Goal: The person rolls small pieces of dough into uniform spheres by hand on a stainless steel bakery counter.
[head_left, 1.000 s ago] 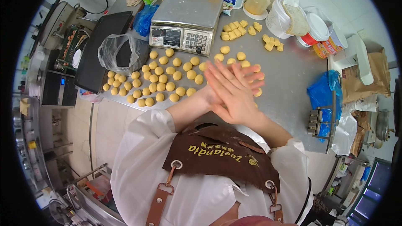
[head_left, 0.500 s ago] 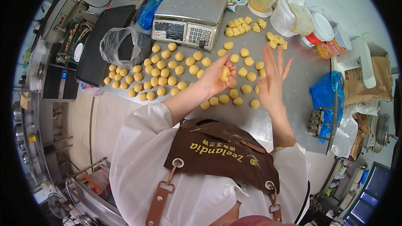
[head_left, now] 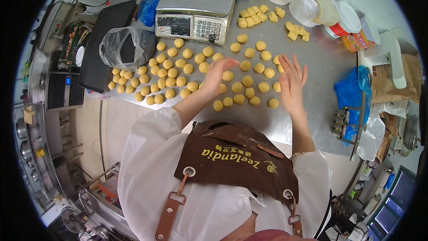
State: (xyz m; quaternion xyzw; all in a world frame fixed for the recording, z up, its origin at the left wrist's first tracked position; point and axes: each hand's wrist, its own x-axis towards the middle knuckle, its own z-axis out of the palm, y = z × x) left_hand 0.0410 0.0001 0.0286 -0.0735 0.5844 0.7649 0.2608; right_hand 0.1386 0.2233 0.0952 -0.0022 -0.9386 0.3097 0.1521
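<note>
My left hand [head_left: 216, 75] is over the middle of the steel table, fingers stretched to the right and no dough ball visible in it. Just beyond its fingertips lies a round yellow dough ball [head_left: 245, 65]. Over the right side of the group, my right hand [head_left: 292, 82] is open with its fingers upright and spread, beside a partly covered dough ball [head_left: 277, 87]. Many smooth dough balls [head_left: 180, 81] lie in loose rows to the left and between my hands. Farther back sit cut dough pieces [head_left: 253, 16] and a smaller cluster of rough lumps [head_left: 296, 30].
A digital scale [head_left: 196, 11] stands at the back. To its left are a clear plastic bag [head_left: 127, 47] and a black tray [head_left: 99, 47]. Tubs [head_left: 345, 18] line the back right, and a blue bag [head_left: 352, 91] hangs off the table's right edge.
My left hand has opened and drawn left; the dough ball it held is out of it. My right hand has shifted slightly downward, still open. The view has tilted a little.
</note>
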